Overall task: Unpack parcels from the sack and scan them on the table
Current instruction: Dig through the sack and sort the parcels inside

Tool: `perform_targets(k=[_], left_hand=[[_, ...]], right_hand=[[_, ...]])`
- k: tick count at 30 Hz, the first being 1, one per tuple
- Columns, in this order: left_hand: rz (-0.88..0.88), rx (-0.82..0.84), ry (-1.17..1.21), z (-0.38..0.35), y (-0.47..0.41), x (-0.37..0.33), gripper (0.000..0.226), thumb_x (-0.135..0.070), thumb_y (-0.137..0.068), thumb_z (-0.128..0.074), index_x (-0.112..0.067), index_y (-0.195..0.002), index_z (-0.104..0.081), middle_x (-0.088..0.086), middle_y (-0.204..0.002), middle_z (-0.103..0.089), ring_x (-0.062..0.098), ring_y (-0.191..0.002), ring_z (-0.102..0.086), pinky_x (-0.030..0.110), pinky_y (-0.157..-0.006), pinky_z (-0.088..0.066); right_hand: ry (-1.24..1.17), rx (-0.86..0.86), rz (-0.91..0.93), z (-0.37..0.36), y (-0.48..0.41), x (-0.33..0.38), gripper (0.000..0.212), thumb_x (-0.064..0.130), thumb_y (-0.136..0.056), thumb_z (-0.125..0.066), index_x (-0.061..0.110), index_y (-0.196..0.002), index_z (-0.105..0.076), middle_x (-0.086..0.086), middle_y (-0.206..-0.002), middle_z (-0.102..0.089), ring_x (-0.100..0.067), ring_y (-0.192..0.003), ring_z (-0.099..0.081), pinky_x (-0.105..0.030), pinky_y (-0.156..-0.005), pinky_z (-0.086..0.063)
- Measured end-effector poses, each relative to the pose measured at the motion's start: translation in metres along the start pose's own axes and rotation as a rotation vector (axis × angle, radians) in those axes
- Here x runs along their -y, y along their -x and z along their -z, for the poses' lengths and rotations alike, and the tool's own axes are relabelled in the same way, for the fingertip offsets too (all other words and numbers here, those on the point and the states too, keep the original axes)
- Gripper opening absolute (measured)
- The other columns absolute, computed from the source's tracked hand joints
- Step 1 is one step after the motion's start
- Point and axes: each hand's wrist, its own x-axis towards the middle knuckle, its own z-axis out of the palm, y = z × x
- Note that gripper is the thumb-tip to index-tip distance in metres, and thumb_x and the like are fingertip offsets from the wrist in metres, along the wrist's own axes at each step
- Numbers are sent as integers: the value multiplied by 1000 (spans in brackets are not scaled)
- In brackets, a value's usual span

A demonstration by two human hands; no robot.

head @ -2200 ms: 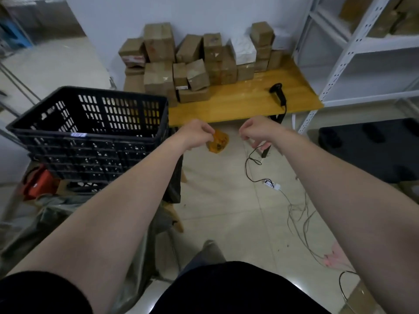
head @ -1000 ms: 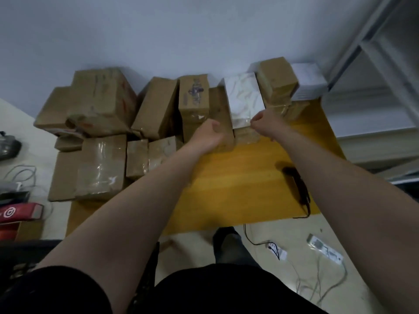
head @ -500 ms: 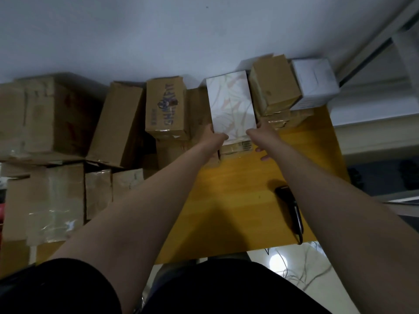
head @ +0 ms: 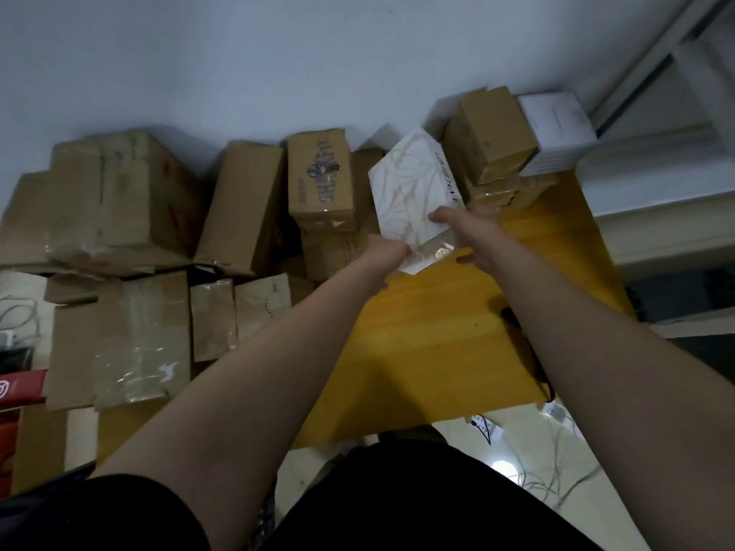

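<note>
A white patterned box [head: 413,188] is tilted above the back of the yellow wooden table [head: 433,351]. My left hand [head: 387,250] grips its near left corner and my right hand [head: 467,224] holds its near right edge. Behind and beside it stand several brown cardboard parcels [head: 320,177], stacked against the wall. A black handheld scanner [head: 517,324] lies on the table to the right, partly hidden by my right forearm. No sack is in view.
A white box [head: 557,133] sits at the far right of the pile, next to a taller brown box [head: 489,133]. White metal shelving [head: 676,73] stands at the right. Cables [head: 557,463] and a power strip lie on the floor under the table's edge.
I came from the floor by the black crate to the table. Both hands took hold of the white patterned box; it has since been lifted and turned at an angle.
</note>
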Motion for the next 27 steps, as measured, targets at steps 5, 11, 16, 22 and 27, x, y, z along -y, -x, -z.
perform_targets(k=[5, 11, 16, 22, 27], left_hand=[[-129, -22, 136, 28, 48, -4, 38, -32, -102, -48, -18, -136, -55, 9, -119, -64, 32, -107, -65, 47, -93, -59], [-200, 58, 396, 46, 89, 33, 69, -56, -86, -77, -20, -141, -54, 5, -126, -70, 31, -108, -70, 55, -94, -57], [-143, 20, 346, 46, 104, 65, 63, -45, -72, -91, -19, -122, -62, 3, -111, -72, 26, -99, -68, 47, -85, -58], [-87, 95, 177, 46, 103, 90, 44, -36, -77, -89, -22, -109, -63, -5, -102, -69, 16, -89, -64, 30, -63, -50], [-21, 143, 31, 17, 90, 94, 54, -39, -75, -90, -17, -117, -64, 5, -116, -73, 29, -102, -69, 48, -80, -59]], right_hand=[[196, -71, 279, -23, 64, -9, 74, 28, -67, -93, 15, -124, -47, 4, -110, -59, -11, -91, -62, -31, -68, -55], [232, 61, 576, -30, 131, -40, 32, 22, -84, -83, 16, -104, -59, 12, -108, -59, -2, -95, -59, -17, -71, -47], [131, 142, 557, -24, 157, -59, 21, 9, -96, -62, 17, -83, -77, 16, -117, -70, 0, -111, -61, -16, -87, -47], [199, -41, 384, -3, 143, -83, 23, 10, -97, -54, 22, -87, -72, 3, -83, -78, -5, -68, -67, -21, -56, -47], [216, -215, 175, 43, 107, -121, 17, 17, -99, -53, 15, -107, -68, 3, -76, -74, -19, -64, -60, -30, -55, -47]])
